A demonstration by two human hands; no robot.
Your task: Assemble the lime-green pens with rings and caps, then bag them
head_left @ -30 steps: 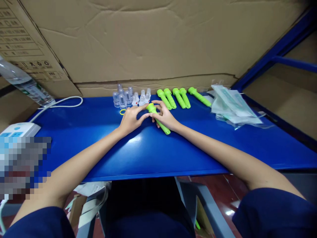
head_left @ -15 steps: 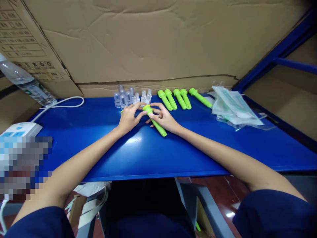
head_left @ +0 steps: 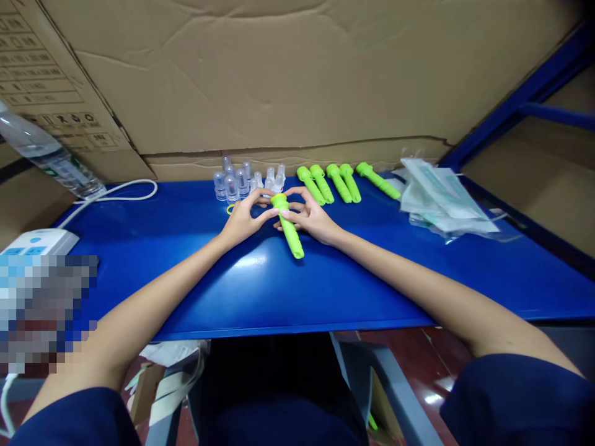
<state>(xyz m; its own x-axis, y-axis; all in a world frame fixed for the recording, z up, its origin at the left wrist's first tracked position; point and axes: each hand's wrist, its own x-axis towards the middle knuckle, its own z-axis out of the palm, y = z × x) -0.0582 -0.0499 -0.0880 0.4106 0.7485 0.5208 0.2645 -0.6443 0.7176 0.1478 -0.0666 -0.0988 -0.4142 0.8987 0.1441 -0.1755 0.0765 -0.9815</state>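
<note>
A bright green plastic tube [head_left: 289, 230] with a wider cap end lies under both my hands on the blue table [head_left: 186, 272]. My right hand [head_left: 309, 218] grips its upper part with curled fingers. My left hand [head_left: 244, 218] pinches at the cap end with thumb and forefinger. A small yellow ring [head_left: 230, 209] peeks out at the left hand's far side. Just behind stand several small clear vials [head_left: 237, 179].
Several more green tubes [head_left: 332, 181] lie in a row at the back. A pile of sealed clear packets [head_left: 439, 199] sits back right. A white cable [head_left: 116, 192], a white device [head_left: 35, 241] and a water bottle [head_left: 46, 155] are at left. Cardboard boxes [head_left: 279, 80] wall the back.
The green tube's lower end has swung left, so it now lies nearly straight towards me. Both hands stayed on its cap end, shifting slightly.
</note>
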